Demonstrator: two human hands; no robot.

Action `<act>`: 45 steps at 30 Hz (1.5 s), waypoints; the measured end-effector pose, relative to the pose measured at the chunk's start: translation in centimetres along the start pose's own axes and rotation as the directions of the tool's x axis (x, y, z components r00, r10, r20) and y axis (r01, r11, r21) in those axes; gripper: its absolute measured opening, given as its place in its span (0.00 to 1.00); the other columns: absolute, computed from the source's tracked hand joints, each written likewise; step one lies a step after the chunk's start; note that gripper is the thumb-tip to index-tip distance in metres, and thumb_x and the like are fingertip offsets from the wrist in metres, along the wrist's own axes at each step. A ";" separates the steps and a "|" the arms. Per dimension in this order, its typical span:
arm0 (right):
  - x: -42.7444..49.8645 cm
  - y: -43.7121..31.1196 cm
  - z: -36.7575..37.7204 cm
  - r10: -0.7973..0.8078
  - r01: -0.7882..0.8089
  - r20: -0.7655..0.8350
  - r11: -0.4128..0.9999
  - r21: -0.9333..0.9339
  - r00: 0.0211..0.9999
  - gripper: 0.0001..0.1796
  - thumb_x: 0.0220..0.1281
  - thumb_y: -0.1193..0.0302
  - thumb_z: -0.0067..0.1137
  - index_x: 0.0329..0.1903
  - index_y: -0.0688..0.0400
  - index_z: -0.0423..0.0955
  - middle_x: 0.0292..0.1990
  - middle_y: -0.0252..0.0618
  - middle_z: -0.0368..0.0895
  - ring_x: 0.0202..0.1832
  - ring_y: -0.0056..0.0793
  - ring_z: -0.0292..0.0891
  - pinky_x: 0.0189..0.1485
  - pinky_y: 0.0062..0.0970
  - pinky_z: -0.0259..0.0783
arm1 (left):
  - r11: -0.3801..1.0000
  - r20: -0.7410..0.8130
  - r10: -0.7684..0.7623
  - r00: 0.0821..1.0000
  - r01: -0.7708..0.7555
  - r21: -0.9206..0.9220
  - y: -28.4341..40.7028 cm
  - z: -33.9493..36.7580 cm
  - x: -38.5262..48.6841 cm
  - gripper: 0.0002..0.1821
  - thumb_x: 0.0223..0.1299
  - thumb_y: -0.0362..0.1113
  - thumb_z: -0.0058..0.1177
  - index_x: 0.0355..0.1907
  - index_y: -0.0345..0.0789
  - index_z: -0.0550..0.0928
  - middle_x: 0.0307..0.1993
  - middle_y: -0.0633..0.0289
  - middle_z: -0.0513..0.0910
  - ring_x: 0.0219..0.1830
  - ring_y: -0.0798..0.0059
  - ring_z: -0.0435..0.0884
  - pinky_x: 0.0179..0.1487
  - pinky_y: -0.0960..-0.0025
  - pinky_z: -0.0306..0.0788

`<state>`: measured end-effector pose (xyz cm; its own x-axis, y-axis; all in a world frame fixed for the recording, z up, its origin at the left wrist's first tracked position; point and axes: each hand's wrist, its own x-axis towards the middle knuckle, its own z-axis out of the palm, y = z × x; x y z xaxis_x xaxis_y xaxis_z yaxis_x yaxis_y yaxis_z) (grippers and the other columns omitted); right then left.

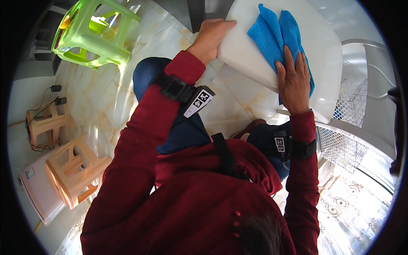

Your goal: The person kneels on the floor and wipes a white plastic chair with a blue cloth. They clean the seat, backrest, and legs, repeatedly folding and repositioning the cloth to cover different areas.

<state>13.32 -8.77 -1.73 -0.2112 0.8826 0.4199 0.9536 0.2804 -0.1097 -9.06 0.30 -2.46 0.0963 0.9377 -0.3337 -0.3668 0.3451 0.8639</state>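
Observation:
A smooth white plastic-looking piece with rounded corners stands before me at the upper right. My left hand grips its left edge, with the thumb on top and the other fingers mostly hidden. On the white surface lies a folded blue cleaning cloth, its ends pointing away from me. My right hand rests palm down on the near part of the cloth, fingers stretched forward and pressing it against the surface.
A green plastic stool lies tipped at the upper left. Peach-coloured stools, one nearer and one with cables, are at the left beside a pale plastic box. At the right is a metal mesh basket. Marble-look tiles cover the floor.

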 end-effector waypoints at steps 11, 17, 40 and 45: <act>4.8 -0.9 2.0 -0.157 0.164 0.056 0.977 -0.134 0.986 0.27 0.71 0.52 0.39 0.65 0.54 0.64 0.60 0.65 0.65 0.63 0.64 0.61 0.63 0.51 0.61 | 0.998 -0.027 -0.013 1.000 0.011 -0.069 0.9 0.0 -1.0 0.18 0.62 0.37 0.52 0.48 0.24 0.75 0.42 0.49 0.79 0.42 0.63 0.80 0.48 0.63 0.77; 7.0 -0.5 3.4 -0.172 0.179 0.052 0.965 -0.194 0.984 0.29 0.71 0.49 0.37 0.65 0.53 0.64 0.58 0.66 0.67 0.61 0.65 0.63 0.61 0.50 0.64 | 0.965 0.048 -0.119 0.992 0.127 -0.231 1.8 -0.7 -1.6 0.17 0.62 0.36 0.52 0.49 0.27 0.74 0.46 0.50 0.77 0.48 0.65 0.75 0.57 0.64 0.70; 9.2 1.5 6.3 -0.161 0.160 0.009 0.971 -0.178 0.987 0.29 0.72 0.48 0.32 0.68 0.49 0.60 0.60 0.64 0.65 0.63 0.64 0.61 0.62 0.50 0.63 | 0.840 0.196 -0.264 0.944 0.325 -0.434 -0.3 -3.5 2.0 0.13 0.55 0.38 0.55 0.38 0.32 0.77 0.40 0.56 0.80 0.44 0.64 0.77 0.54 0.64 0.71; 6.3 -0.3 4.1 -0.160 0.155 -0.029 0.980 -0.127 0.987 0.29 0.71 0.48 0.35 0.65 0.51 0.65 0.60 0.61 0.66 0.63 0.61 0.62 0.63 0.49 0.62 | 0.821 0.226 -0.227 0.947 0.311 -0.479 -0.9 -3.7 2.8 0.11 0.54 0.37 0.57 0.35 0.32 0.77 0.37 0.55 0.80 0.42 0.63 0.78 0.52 0.64 0.73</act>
<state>10.77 -1.71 -2.76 -0.3546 0.8152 0.4579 0.9288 0.3634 0.0723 -11.89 2.48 -5.55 0.3833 0.8189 -0.4272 -0.7146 0.5559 0.4246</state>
